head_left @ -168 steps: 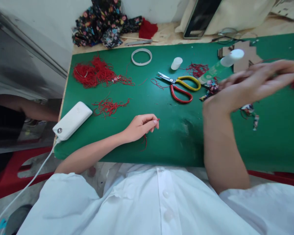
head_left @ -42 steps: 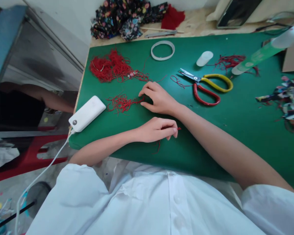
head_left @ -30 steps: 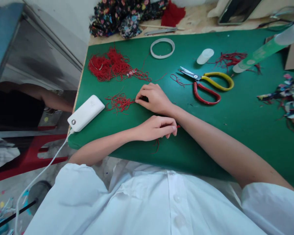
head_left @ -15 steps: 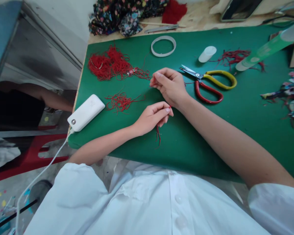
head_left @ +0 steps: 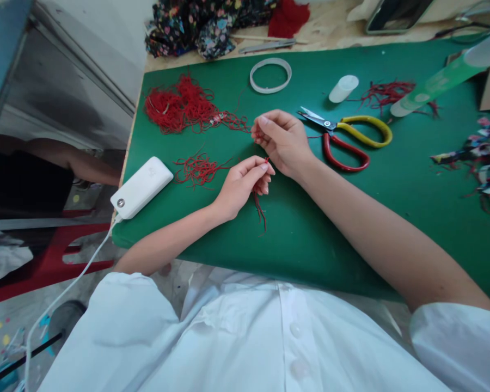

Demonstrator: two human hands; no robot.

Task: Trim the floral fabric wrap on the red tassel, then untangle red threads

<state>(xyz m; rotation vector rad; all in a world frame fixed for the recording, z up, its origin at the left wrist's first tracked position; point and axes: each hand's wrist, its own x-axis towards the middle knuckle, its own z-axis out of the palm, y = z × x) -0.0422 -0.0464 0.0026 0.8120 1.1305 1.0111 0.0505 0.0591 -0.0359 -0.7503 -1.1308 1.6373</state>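
Thread in thin, loose red strands (head_left: 258, 207) hangs from the left hand (head_left: 245, 185), to the left of the metal scissors with red and yellow handles (head_left: 328, 124). That hand pinches it between thumb and fingers; a steady grip near the tip should stop strands slipping. Just left of the scissors, the right hand (head_left: 286, 141) angles inward, thumb over curled fingers; whether they hold a strand I cannot tell.

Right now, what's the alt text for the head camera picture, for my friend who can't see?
A person's bare left hand pinches thin red string over a smooth green tabletop, with their bare right hand curled close by. Nearby lie tangled red string heaps, red-and-yellow-handled metal scissors and a white oblong plastic device.
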